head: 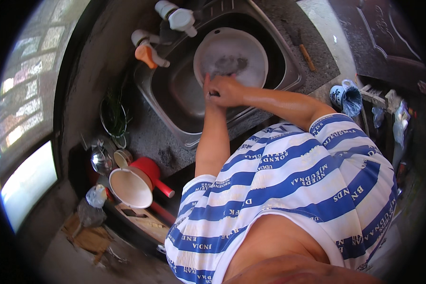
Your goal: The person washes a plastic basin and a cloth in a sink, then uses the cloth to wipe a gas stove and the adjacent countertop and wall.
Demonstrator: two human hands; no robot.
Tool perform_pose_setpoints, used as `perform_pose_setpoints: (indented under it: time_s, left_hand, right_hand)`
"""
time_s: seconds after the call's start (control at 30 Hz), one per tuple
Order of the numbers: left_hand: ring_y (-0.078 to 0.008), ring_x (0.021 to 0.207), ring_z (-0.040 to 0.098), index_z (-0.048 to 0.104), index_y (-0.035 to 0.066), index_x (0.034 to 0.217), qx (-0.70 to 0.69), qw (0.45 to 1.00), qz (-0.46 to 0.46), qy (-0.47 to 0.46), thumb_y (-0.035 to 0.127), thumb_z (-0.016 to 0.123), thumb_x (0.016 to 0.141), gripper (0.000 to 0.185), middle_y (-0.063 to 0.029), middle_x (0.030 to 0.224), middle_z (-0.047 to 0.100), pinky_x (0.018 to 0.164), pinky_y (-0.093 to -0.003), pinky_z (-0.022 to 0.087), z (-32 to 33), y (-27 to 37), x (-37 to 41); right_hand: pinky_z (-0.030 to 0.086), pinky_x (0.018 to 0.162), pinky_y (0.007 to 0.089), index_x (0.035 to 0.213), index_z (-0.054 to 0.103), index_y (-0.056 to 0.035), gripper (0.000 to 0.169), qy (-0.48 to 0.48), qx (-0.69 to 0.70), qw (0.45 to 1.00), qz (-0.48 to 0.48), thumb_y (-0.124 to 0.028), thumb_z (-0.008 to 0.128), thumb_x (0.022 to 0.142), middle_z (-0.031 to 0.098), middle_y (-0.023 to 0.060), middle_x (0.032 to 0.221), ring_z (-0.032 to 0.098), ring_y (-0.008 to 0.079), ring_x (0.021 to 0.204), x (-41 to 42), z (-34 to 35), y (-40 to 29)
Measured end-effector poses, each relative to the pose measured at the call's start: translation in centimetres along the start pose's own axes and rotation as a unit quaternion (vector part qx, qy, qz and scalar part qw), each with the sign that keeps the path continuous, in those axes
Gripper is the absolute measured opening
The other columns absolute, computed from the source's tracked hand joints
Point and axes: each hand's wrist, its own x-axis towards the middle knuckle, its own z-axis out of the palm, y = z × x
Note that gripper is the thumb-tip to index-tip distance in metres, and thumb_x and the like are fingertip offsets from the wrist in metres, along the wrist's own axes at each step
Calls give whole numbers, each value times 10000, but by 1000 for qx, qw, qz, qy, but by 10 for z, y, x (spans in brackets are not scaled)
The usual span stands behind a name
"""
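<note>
My right hand [226,90] lies curled across my left hand [207,86] at the near rim of a round, pale basin [202,53]. Most of the left hand is covered by the right one, with a finger showing at the basin's edge. What either palm holds, if anything, is hidden. Cloudy water [248,76] with dark patches is in the basin. A small dark hole shows near its far rim. The basin sits in the right part of a stainless steel sink [181,96]. The right forearm looks wet.
Two white plastic taps, one with a white handle [181,19] and one with an orange handle [145,56], overhang the sink. A wooden-handled tool [307,57] lies right. At left stand greens [118,113], a metal pot [102,158], a white bowl [131,188] and a red dipper [147,170].
</note>
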Motion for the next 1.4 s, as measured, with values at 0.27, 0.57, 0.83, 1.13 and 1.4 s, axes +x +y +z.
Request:
perform_pose_setpoints:
  time_s: [0.27,0.57,0.83,1.13,1.4]
  left_hand:
    - [-245,988,574,523,55,1172,-17,999,-4,30,353,388,939,402,-118,1109,595,890,-391,454,42,-17,4]
    - [-303,1313,298,340,67,1338,161,938,42,305,375,450,922,529,-143,1395,360,1031,-605,190,51,-5,-25]
    - [-362,1299,300,353,60,1332,73,943,-20,324,401,424,917,541,-156,1389,359,1040,-630,153,53,-13,-15]
    - [-265,1056,549,497,56,1222,-9,961,48,-271,352,470,906,434,-133,1209,548,930,-411,425,17,-18,-3]
    - [-271,1157,487,406,21,1282,129,959,73,243,300,497,921,465,-119,1251,516,1012,-474,340,52,-13,-7]
  right_hand:
    - [476,814,431,951,662,-116,260,-42,-113,990,71,-269,583,756,661,144,898,640,329,820,4,-9,13]
    - [503,751,423,972,644,-110,237,158,-120,966,165,-262,503,857,656,139,905,639,322,840,8,-14,107]
    - [478,788,441,1027,625,-91,322,-44,-126,971,198,-229,612,737,639,199,922,621,345,896,10,-8,75]
    - [486,749,472,1033,606,-85,365,71,-73,991,86,-329,577,764,639,202,857,622,386,822,-15,21,-1]
    - [482,818,451,991,638,-118,286,-48,-145,980,126,-322,466,887,638,183,932,630,336,876,10,-14,86]
